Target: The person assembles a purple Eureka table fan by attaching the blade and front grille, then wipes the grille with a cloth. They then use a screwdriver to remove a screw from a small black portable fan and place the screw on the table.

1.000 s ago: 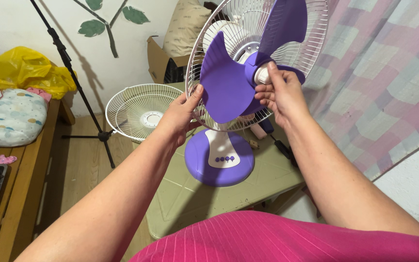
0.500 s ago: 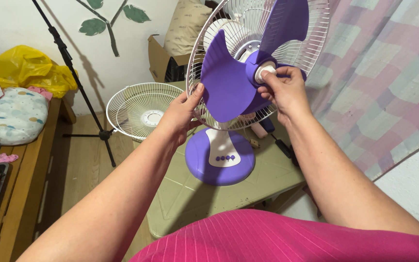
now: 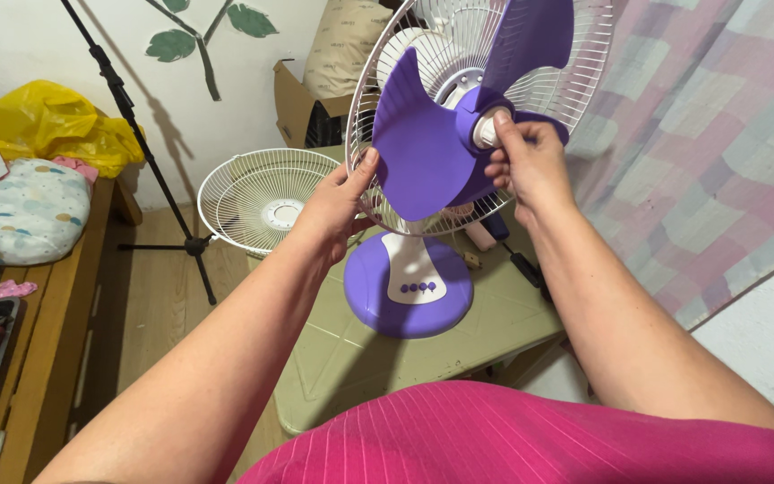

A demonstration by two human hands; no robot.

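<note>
A purple table fan stands on a low olive-green table [image 3: 342,358], on a round purple base [image 3: 409,287]. Its front guard is off, so the purple three-blade propeller [image 3: 423,143] sits bare before the white rear wire guard [image 3: 575,81]. My right hand [image 3: 526,166] pinches the white cap [image 3: 487,128] at the propeller's hub. My left hand [image 3: 338,202] grips the rim of the rear guard at its lower left, next to a blade. The detached white front guard [image 3: 266,202] lies behind the table's left corner.
A black tripod stand [image 3: 150,161] rises at the left on the wooden floor. A wooden bench [image 3: 55,305] holds a patterned cushion [image 3: 29,211] and a yellow plastic bag [image 3: 42,121]. A checked curtain [image 3: 709,161] hangs at the right. A cardboard box [image 3: 293,103] sits behind the fan.
My right hand has shifted up on the hub and its fingers have turned around the white cap. The propeller has rotated slightly. My left hand keeps its hold on the guard's rim.
</note>
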